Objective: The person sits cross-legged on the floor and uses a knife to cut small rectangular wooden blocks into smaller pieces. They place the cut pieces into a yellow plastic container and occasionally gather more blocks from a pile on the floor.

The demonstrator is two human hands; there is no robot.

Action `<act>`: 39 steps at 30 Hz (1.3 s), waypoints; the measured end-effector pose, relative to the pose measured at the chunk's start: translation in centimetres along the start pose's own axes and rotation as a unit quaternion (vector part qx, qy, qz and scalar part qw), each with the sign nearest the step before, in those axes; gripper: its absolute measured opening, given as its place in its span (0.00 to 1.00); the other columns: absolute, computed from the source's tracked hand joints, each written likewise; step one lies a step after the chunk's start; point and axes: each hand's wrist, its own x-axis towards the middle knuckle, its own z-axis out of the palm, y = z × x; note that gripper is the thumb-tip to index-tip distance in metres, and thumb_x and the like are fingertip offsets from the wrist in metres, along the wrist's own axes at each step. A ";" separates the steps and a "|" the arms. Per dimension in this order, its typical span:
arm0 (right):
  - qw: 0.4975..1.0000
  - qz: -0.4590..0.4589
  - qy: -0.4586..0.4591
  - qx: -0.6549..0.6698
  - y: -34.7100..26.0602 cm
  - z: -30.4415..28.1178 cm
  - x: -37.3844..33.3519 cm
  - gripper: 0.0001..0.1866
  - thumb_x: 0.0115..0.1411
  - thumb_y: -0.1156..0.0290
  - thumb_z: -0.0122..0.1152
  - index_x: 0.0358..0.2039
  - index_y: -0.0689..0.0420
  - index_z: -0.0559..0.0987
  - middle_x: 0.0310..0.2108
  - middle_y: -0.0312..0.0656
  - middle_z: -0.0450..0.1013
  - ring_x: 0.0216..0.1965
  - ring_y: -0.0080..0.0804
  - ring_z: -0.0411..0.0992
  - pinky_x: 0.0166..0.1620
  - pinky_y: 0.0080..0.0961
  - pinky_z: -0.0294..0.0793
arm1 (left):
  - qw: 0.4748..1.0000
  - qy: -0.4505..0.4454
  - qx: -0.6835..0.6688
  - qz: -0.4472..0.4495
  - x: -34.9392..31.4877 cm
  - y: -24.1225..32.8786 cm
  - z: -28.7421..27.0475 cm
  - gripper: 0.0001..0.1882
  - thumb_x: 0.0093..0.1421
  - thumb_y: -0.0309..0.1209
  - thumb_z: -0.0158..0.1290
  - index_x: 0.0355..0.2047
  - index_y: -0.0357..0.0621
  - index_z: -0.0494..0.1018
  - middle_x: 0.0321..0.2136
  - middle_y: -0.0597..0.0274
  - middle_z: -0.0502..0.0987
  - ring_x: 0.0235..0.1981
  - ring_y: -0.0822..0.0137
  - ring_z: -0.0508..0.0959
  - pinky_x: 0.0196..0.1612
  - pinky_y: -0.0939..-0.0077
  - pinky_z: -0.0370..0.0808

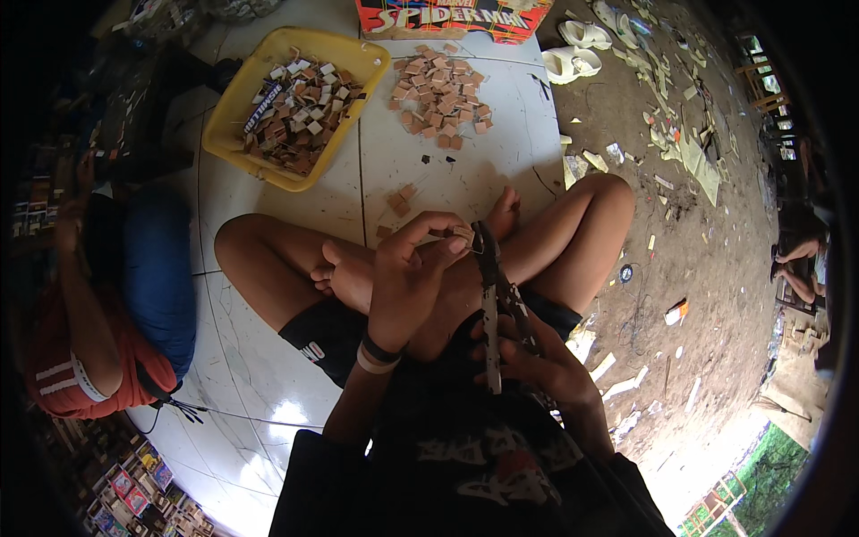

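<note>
My left hand (407, 286) pinches a small brown square piece (463, 234) with thin wire on it between thumb and fingertips. The piece is right beside the jaws of a pair of worn, dark-and-pale pliers (490, 313). My right hand (546, 362) is wrapped round the two pliers handles, which are spread a little apart. Whether the jaws bite on the wire is too small to tell. Both hands are above my crossed legs. A few similar brown squares (400, 199) lie on the tiles just beyond my left hand.
A yellow basin (234, 100) full of brown and white squares stands at the far left. Beside it lies a heap of brown squares (440, 94), with a printed box (452, 21) behind. Pale sandals (573, 64) and scraps litter the dirt floor rightward. Another person (159, 277) sits at left.
</note>
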 end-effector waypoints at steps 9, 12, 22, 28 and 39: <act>0.999 -0.017 -0.009 -0.041 0.7 -0.3 0.5 0.29 0.74 0.66 0.61 0.70 0.60 0.64 0.51 0.42 0.75 0.49 0.28 0.76 0.48 0.27 0.81 | 0.999 0.011 0.029 0.017 -0.4 0.0 0.1 0.08 0.69 0.19 0.58 0.47 0.31 0.79 0.41 0.57 0.85 0.45 0.72 0.84 0.49 0.82 0.80; 0.998 -0.012 -0.014 -0.067 2.4 -1.0 1.1 0.22 0.75 0.65 0.59 0.64 0.60 0.70 0.42 0.39 0.77 0.44 0.26 0.76 0.45 0.25 0.78 | 0.998 0.008 0.042 0.042 -0.6 -0.6 0.0 0.08 0.69 0.19 0.58 0.48 0.30 0.79 0.42 0.56 0.85 0.46 0.71 0.84 0.50 0.82 0.80; 0.940 -0.033 0.157 -0.300 8.5 -3.8 6.4 0.12 0.76 0.63 0.59 0.46 0.59 0.75 0.30 0.34 0.74 0.34 0.21 0.75 0.37 0.26 0.74 | 1.000 0.012 -0.001 0.006 0.5 -6.2 -3.9 0.09 0.69 0.22 0.59 0.48 0.33 0.79 0.43 0.59 0.85 0.44 0.73 0.83 0.52 0.78 0.78; 0.972 -0.014 0.203 -0.117 7.2 -3.6 5.0 0.15 0.74 0.64 0.61 0.52 0.61 0.75 0.38 0.37 0.77 0.41 0.25 0.79 0.42 0.27 0.79 | 0.969 0.042 0.226 -0.086 5.1 -6.9 -6.5 0.15 0.65 0.28 0.64 0.50 0.36 0.80 0.44 0.59 0.85 0.45 0.74 0.83 0.50 0.78 0.78; 0.971 -0.064 0.177 -0.145 6.6 -3.3 4.8 0.16 0.75 0.64 0.61 0.54 0.61 0.74 0.39 0.37 0.77 0.40 0.24 0.79 0.42 0.25 0.78 | 0.792 0.022 0.604 0.090 11.0 -12.4 -10.1 0.13 0.54 0.19 0.62 0.41 0.42 0.81 0.33 0.51 0.81 0.37 0.51 0.84 0.44 0.60 0.80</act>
